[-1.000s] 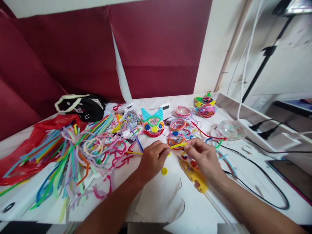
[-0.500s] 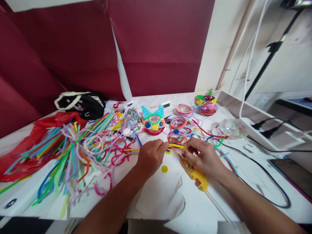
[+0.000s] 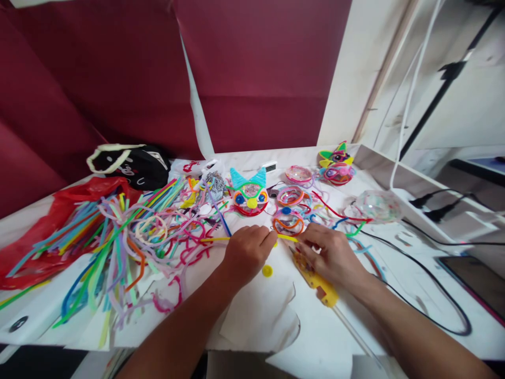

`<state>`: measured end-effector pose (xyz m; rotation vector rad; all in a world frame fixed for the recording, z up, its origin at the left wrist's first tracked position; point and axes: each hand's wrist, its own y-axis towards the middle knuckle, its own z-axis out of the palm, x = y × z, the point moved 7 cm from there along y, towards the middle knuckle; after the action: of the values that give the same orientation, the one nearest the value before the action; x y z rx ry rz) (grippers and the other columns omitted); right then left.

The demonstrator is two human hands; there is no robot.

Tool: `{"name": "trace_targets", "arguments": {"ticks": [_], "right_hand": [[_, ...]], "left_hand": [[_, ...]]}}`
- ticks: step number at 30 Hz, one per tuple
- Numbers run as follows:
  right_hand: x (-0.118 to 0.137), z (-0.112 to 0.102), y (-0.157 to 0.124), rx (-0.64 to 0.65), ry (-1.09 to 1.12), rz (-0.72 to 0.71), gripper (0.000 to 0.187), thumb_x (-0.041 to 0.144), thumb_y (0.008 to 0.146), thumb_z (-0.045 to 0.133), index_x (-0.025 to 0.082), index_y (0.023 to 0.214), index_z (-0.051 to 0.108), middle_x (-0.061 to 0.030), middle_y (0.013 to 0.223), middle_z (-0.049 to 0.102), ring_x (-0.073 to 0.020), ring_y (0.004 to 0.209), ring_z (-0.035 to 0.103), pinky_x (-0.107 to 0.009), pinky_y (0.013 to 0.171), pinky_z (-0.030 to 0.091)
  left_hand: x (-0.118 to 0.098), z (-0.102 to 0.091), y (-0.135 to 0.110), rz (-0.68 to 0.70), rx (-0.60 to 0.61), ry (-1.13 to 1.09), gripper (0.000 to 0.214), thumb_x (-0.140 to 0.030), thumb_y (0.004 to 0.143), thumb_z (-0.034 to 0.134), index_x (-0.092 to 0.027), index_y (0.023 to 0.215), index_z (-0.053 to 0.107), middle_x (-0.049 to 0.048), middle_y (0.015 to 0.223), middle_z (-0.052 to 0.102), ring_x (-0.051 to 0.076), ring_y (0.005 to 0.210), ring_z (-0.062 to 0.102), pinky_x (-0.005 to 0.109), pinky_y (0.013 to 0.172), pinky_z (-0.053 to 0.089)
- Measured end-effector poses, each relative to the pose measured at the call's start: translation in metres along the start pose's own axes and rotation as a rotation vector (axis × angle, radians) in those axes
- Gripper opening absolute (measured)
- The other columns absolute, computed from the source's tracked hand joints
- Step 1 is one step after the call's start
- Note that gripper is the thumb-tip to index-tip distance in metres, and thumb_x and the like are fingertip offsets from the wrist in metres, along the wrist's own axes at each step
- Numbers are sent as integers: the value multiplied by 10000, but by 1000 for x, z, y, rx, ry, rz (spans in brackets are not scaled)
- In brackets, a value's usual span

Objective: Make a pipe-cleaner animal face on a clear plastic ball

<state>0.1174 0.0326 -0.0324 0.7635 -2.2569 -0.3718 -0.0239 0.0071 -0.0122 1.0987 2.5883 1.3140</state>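
My left hand (image 3: 246, 253) and my right hand (image 3: 330, 255) are both pinched on a yellow pipe cleaner (image 3: 287, 238) stretched between them, low over the white table (image 3: 276, 321). Its far end sticks out to the left of my left hand. A yellow glue gun (image 3: 315, 279) lies under my right hand. A small yellow cap (image 3: 267, 270) rests just below my left hand. An orange and blue pipe-cleaner ring (image 3: 288, 223) sits right behind the hands.
A big heap of coloured pipe cleaners (image 3: 126, 237) covers the left side on a red plastic bag (image 3: 47, 226). A black bag (image 3: 132, 166) sits behind it. Finished cat-face ornaments (image 3: 249, 196) and clear balls (image 3: 376, 205) stand at the back. Black cables (image 3: 426, 284) run on the right.
Both hands have sunk toward the table with the yellow pipe cleaner and drawn closer together. The camera has tilted slightly.
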Motion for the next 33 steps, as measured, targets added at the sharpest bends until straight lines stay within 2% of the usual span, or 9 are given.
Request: {"name": "trace_targets", "arguments": {"ticks": [3, 10, 13, 16, 18, 21, 26, 29, 33], "right_hand": [[-2, -6, 0, -100, 123, 75, 159, 152, 824, 569, 183, 677, 620, -4, 639, 579, -126, 585, 496, -256, 553, 367], [-19, -4, -7, -311, 458, 349, 174, 358, 767, 701, 194, 714, 722, -4, 625, 575, -120, 530, 459, -261, 496, 339], [-21, -1, -9, -356, 594, 435, 188, 384, 707, 749, 197, 689, 729, -16, 660, 629, -130, 562, 511, -260, 520, 381], [-21, 2, -8, -327, 666, 482, 219, 411, 680, 771, 196, 697, 733, -21, 668, 649, -140, 582, 541, -263, 538, 406], [-21, 3, -5, -274, 639, 452, 230, 422, 693, 764, 194, 705, 733, -20, 657, 635, -138, 577, 528, -259, 524, 397], [-18, -1, 0, -209, 493, 310, 207, 400, 755, 721, 196, 723, 719, -21, 668, 609, -141, 593, 510, -260, 516, 383], [-10, -6, 3, -138, 227, 91, 121, 308, 853, 641, 201, 819, 687, -22, 710, 598, -142, 624, 518, -271, 562, 400], [-4, -4, 2, -85, 132, 13, 96, 248, 881, 600, 194, 883, 679, -37, 786, 632, -148, 685, 555, -273, 604, 420], [2, 1, 0, -34, 40, -41, 136, 198, 895, 542, 172, 859, 671, -59, 827, 637, -162, 747, 581, -269, 632, 439]], "left_hand": [[8, 4, -3, -118, 25, -127, 164, -117, 909, 494, -168, 832, 630, 13, 678, 606, 126, 628, 564, 254, 581, 410], [21, 16, -7, -403, 58, -562, 122, -182, 883, 569, -184, 775, 626, -5, 694, 620, 108, 654, 592, 217, 605, 446], [19, 17, -7, -447, 73, -612, 104, -176, 858, 596, -186, 759, 628, -12, 675, 615, 106, 615, 575, 219, 569, 427], [19, 16, -7, -438, 74, -600, 98, -173, 857, 595, -187, 767, 632, -13, 679, 616, 104, 616, 574, 217, 565, 422], [20, 15, -8, -417, 64, -563, 105, -175, 875, 573, -186, 794, 639, -6, 702, 625, 107, 646, 588, 215, 592, 436], [21, 13, -8, -340, 42, -436, 143, -174, 908, 524, -179, 836, 647, 11, 735, 639, 117, 690, 603, 220, 635, 449], [10, 5, -4, -151, 17, -113, 217, -126, 919, 472, -175, 790, 639, 13, 669, 598, 127, 626, 536, 251, 577, 380], [5, 2, -1, -95, 10, -4, 246, -110, 921, 463, -179, 746, 623, 4, 622, 555, 130, 601, 498, 275, 565, 343], [0, -2, 0, -26, -33, 40, 211, -76, 900, 487, -162, 765, 625, 6, 620, 551, 136, 610, 496, 286, 572, 347]]}}
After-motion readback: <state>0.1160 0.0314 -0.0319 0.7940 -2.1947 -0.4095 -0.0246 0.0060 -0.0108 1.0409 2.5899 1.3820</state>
